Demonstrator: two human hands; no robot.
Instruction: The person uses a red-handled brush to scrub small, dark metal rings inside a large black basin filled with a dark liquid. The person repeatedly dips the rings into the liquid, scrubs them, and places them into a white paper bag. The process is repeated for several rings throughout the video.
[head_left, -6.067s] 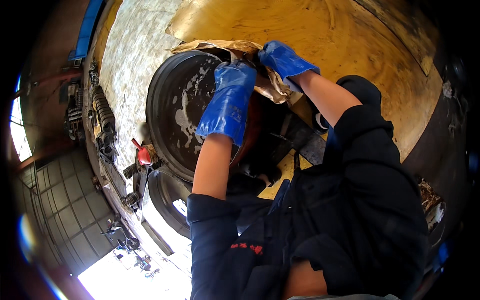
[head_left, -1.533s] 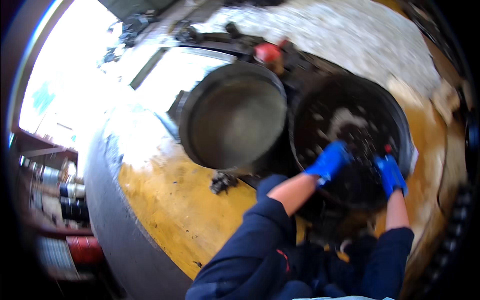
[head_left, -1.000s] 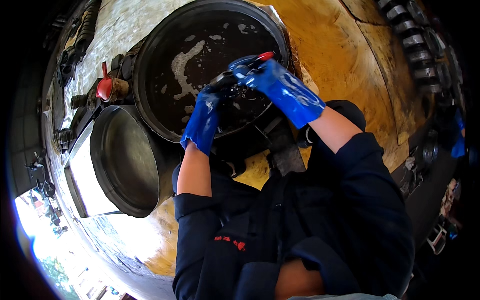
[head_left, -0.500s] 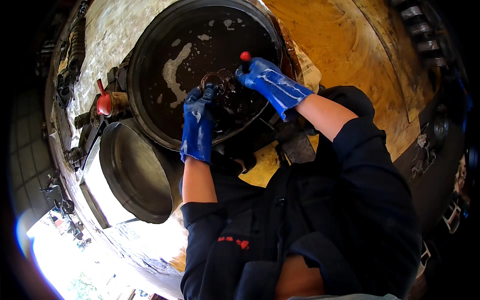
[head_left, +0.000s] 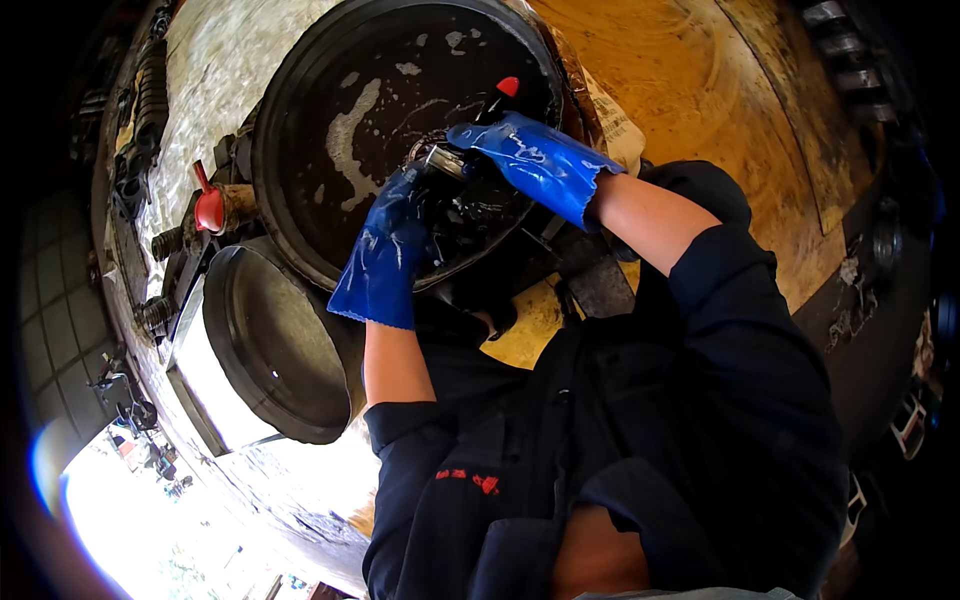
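Note:
Both my hands wear blue rubber gloves and work over a large round dark basin (head_left: 268,175) of dark liquid with patches of foam. My left hand (head_left: 388,225) is closed on a shiny metal ring-shaped part (head_left: 443,161) above the liquid. My right hand (head_left: 525,150) grips a tool with a dark handle and red end (head_left: 508,87), its fingers close against the metal part. The tool's working end is hidden by the glove, so its kind cannot be told.
An empty-looking round metal pan (head_left: 275,345) leans at the basin's lower left. Beside it is a red ladle-like scoop (head_left: 209,208). Several ringed metal parts (head_left: 850,70) line the far right. A brown stained board (head_left: 690,110) lies to the right, a white printed bag (head_left: 617,130) at the basin's edge.
My right hand has moved left and down to the metal part, tilting the red-ended tool. My left hand has turned, bringing the part up and to the right.

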